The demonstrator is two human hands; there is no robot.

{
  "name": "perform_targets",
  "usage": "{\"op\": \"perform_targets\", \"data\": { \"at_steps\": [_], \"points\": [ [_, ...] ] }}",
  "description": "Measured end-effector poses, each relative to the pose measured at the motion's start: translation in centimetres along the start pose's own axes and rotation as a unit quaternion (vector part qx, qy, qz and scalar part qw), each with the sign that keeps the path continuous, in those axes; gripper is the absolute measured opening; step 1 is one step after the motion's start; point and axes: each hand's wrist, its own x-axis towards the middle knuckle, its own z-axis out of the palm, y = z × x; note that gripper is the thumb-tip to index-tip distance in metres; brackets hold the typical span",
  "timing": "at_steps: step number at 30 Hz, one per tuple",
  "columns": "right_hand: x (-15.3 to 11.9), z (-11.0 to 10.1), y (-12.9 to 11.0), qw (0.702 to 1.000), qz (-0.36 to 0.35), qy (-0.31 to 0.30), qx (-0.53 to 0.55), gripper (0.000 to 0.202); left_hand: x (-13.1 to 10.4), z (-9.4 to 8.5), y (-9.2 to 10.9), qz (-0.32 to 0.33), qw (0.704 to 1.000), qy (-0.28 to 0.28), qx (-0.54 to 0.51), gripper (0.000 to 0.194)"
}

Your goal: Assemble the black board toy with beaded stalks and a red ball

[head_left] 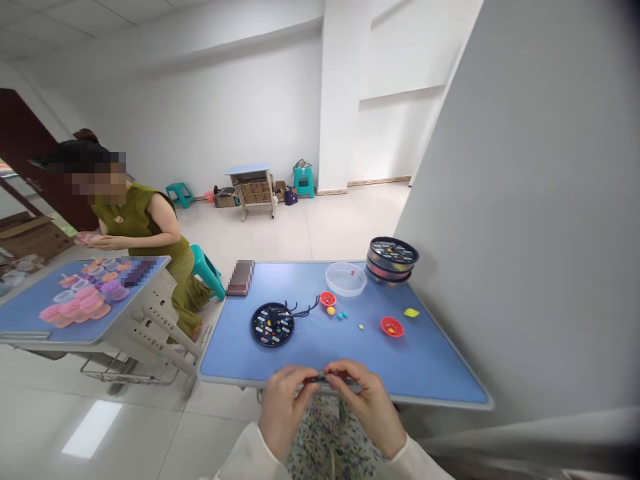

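Observation:
My left hand (286,405) and my right hand (366,402) meet over the front edge of the blue table (310,357), fingertips close together. Both pinch a small dark piece (318,379) between them; its kind is too small to make out. Beyond my left hand lies a round black disc (273,337) with coloured dots and pale labels. A black branched rack with curved arms (295,311) leans across its top and reaches right. Near the arm tips is a small red bowl (327,299), beside an orange ball (331,311) and blue balls (342,315).
A clear round tub (346,280) and stacked round black-rimmed containers (391,261) stand at the back. A red bowl (392,327) and a yellow piece (411,313) lie right. A dark brown case (241,277) sits at the back left. A person (150,220) sits at another table, left.

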Motion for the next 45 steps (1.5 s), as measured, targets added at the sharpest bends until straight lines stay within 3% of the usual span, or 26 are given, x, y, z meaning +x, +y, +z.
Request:
{"op": "perform_targets", "data": {
  "at_steps": [4, 8, 11, 15, 18, 22, 25, 28, 31, 37, 45],
  "points": [
    [2.2, 1.6, 1.5, 0.996, -0.009, 0.051, -0.067, 0.024, 0.9, -0.6, -2.6, -0.005, 0.997, 0.076, 0.028, 0.029],
    [4.0, 2.3, 2.8, 0.993, -0.029, 0.042, -0.107, 0.025, 3.0, -2.6, -5.3, -0.037, 0.977, 0.207, 0.030, 0.020],
    [4.6, 2.7, 3.1, 0.991, -0.046, 0.046, -0.120, 0.028, 5.1, -4.2, -6.8, -0.057, 0.968, 0.243, 0.014, 0.020],
    [4.6, 3.6, 2.6, 0.982, -0.077, 0.103, -0.137, 0.028, 7.2, -5.4, -7.8, -0.046, 0.980, 0.193, 0.014, 0.024],
    [4.7, 5.5, 1.6, 0.991, -0.074, 0.086, -0.071, 0.028, 8.1, -5.5, -8.1, -0.038, 0.986, 0.160, 0.011, 0.022],
    [5.9, 9.5, 0.4, 0.988, 0.055, 0.014, 0.143, 0.037, 8.5, -5.3, -8.2, -0.040, 0.989, 0.139, -0.018, 0.021],
    [7.4, 12.1, 0.0, 0.947, 0.150, 0.017, 0.285, 0.050, 8.6, -5.3, -8.3, -0.043, 0.989, 0.136, -0.030, 0.020],
    [8.9, 13.7, -0.2, 0.913, 0.194, 0.038, 0.358, 0.052, 8.7, -5.3, -8.3, -0.043, 0.989, 0.139, -0.027, 0.018],
    [9.7, 14.3, -0.3, 0.903, 0.207, 0.046, 0.373, 0.048, 8.6, -5.3, -8.4, -0.041, 0.989, 0.139, -0.030, 0.017],
    [9.7, 14.5, -0.3, 0.923, 0.183, 0.070, 0.330, 0.041, 8.5, -5.0, -8.4, -0.051, 0.987, 0.145, -0.044, 0.018],
    [10.3, 14.4, -0.6, 0.930, 0.163, 0.046, 0.326, 0.035, 8.5, -5.4, -7.7, -0.054, 0.984, 0.161, -0.051, 0.020]
  ]
}}
